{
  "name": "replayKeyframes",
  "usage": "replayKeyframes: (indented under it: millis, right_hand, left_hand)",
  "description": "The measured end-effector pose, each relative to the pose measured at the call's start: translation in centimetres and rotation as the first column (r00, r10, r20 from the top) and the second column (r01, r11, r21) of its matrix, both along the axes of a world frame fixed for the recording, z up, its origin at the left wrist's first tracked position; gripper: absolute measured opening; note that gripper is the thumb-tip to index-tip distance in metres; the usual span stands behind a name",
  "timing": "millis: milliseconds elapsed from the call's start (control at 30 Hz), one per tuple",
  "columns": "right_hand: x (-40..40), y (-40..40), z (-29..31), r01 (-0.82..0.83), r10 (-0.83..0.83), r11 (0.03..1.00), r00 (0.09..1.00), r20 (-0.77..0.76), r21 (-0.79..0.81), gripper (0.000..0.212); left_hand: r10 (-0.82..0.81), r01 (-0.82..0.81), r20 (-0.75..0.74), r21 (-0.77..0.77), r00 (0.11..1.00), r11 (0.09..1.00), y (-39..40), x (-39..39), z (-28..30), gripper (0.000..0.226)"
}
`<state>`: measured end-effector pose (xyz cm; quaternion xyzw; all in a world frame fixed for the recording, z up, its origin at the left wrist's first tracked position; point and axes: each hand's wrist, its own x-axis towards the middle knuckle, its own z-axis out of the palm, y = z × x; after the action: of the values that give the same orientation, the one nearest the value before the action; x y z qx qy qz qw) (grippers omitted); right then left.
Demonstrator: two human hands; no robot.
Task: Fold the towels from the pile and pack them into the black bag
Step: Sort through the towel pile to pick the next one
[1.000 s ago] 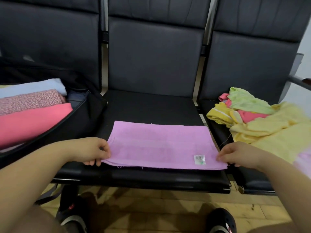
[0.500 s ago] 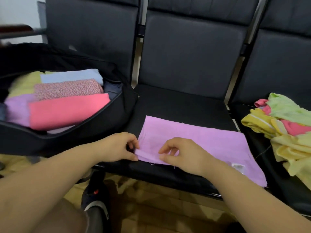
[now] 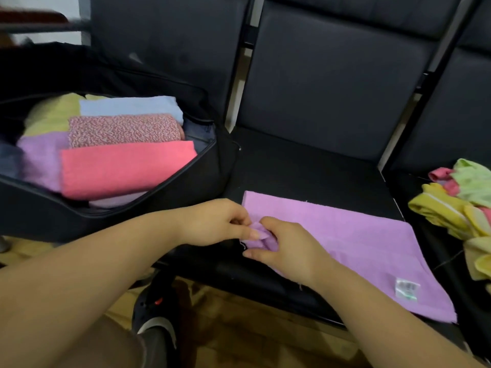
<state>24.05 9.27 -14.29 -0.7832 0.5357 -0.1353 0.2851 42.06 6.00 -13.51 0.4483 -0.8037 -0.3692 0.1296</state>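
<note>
A purple towel point(image 3: 358, 240), folded into a flat strip with a white label near its right end, lies on the middle black seat. My left hand point(image 3: 215, 221) and my right hand point(image 3: 287, 248) meet at its near left corner, both pinching the bunched, lifted cloth there. On the left seat the black bag point(image 3: 186, 192) stands open, holding folded towels: pink, speckled pink, light blue, purple and yellow-green. The pile of unfolded towels point(image 3: 462, 203), yellow, green and pink, sits on the right seat.
Three black padded seats with backrests form a row. The bare part of the middle seat point(image 3: 305, 171) lies behind the purple towel. Below the seat edge are a wooden floor and a dark shoe point(image 3: 156, 317).
My right hand has crossed from the towel's right end to its left corner beside my left hand. The corner is now bunched and lifted. The view has swung left toward the bag.
</note>
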Motion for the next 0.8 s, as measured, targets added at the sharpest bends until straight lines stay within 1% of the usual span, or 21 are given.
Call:
replayKeyframes:
  millis: [33, 100, 133, 167, 200, 233, 300, 333, 367, 433, 467, 500, 567, 600, 633, 700, 800]
  right_hand:
    - [-0.1, 0.0, 0.4, 0.013, -0.014, 1.000, 0.997, 0.072, 0.015, 0.019]
    - [-0.7, -0.1, 1.3, 0.027, -0.031, 0.999, 0.984, 0.177, 0.025, 0.029]
    - [-1.0, 0.0, 2.0, 0.030, -0.034, 0.999, 0.979, 0.201, 0.026, 0.032]
    - [-1.4, 0.1, 2.7, 0.032, -0.038, 0.999, 0.976, 0.216, 0.028, 0.031]
    - [-2.0, 0.2, 3.5, 0.034, -0.041, 0.999, 0.972, 0.230, 0.035, 0.026]
    - [-2.7, 0.4, 4.1, 0.038, -0.047, 0.998, 0.969, 0.244, 0.041, 0.024]
    - [-4.4, 0.8, 5.4, 0.057, -0.069, 0.997, 0.964, 0.259, 0.053, 0.034]
    - [-5.3, 1.1, 6.1, 0.070, -0.085, 0.995, 0.962, 0.259, 0.063, 0.036]
    - [-6.2, 1.4, 6.7, 0.084, -0.100, 0.994, 0.961, 0.258, 0.072, 0.035]
    - [-8.2, 2.1, 7.8, 0.102, -0.119, 0.992, 0.960, 0.253, 0.079, 0.031]
    - [-9.2, 2.6, 8.3, 0.114, -0.131, 0.990, 0.957, 0.257, 0.080, 0.030]
    - [-10.2, 3.0, 8.7, 0.132, -0.148, 0.988, 0.953, 0.265, 0.080, 0.029]
    - [-12.1, 3.8, 9.3, 0.172, -0.186, 0.982, 0.941, 0.281, 0.072, 0.028]
    - [-13.1, 4.2, 9.5, 0.192, -0.203, 0.979, 0.937, 0.285, 0.065, 0.029]
    - [-14.0, 4.6, 9.7, 0.212, -0.222, 0.975, 0.933, 0.284, 0.065, 0.030]
    - [-15.7, 5.2, 10.0, 0.247, -0.262, 0.965, 0.922, 0.286, 0.087, 0.023]
    - [-18.3, 6.0, 10.1, 0.305, -0.330, 0.943, 0.908, 0.258, 0.133, 0.025]
  left_hand:
    - [0.020, -0.018, -0.085, 0.029, 0.996, 0.999, 0.1, 0.0, 0.6, 0.020]
    - [0.059, -0.048, -0.251, 0.049, 0.966, 0.998, 0.3, 0.1, 1.5, 0.017]
    - [0.066, -0.061, -0.297, 0.026, 0.953, 0.998, 0.3, 0.3, 1.8, 0.018]
    - [0.063, -0.069, -0.299, -0.009, 0.952, 0.998, 0.1, 0.5, 2.0, 0.020]
    - [0.054, -0.069, -0.267, -0.047, 0.962, 0.996, -0.1, 0.6, 2.0, 0.022]
    - [0.035, -0.056, -0.191, -0.105, 0.981, 0.993, -0.3, 0.8, 1.9, 0.025]
    - [-0.019, 0.030, 0.051, -0.238, 0.999, 0.971, -1.1, 0.8, 1.5, 0.034]
    - [-0.013, 0.050, 0.142, -0.259, 0.990, 0.965, -1.5, 0.7, 1.4, 0.037]
    - [0.011, 0.039, 0.196, -0.248, 0.981, 0.968, -1.9, 0.6, 1.5, 0.037]
    - [0.046, -0.003, 0.209, -0.201, 0.977, 0.980, -2.6, 0.2, 2.1, 0.029]
    - [0.047, -0.018, 0.164, -0.175, 0.985, 0.984, -2.9, -0.1, 2.6, 0.029]
    - [0.046, -0.033, 0.091, -0.143, 0.995, 0.989, -3.2, -0.4, 3.2, 0.038]
    - [0.071, -0.077, -0.084, -0.073, 0.994, 0.994, -3.6, -1.4, 4.1, 0.064]
    - [0.089, -0.099, -0.157, -0.055, 0.984, 0.994, -3.7, -2.2, 4.3, 0.071]
    - [0.102, -0.113, -0.223, -0.040, 0.969, 0.993, -3.9, -3.1, 4.6, 0.072]
    - [0.121, -0.130, -0.329, -0.005, 0.937, 0.992, -4.0, -5.6, 5.0, 0.064]
    - [0.186, -0.176, -0.440, 0.064, 0.878, 0.982, -3.8, -10.1, 5.6, 0.041]
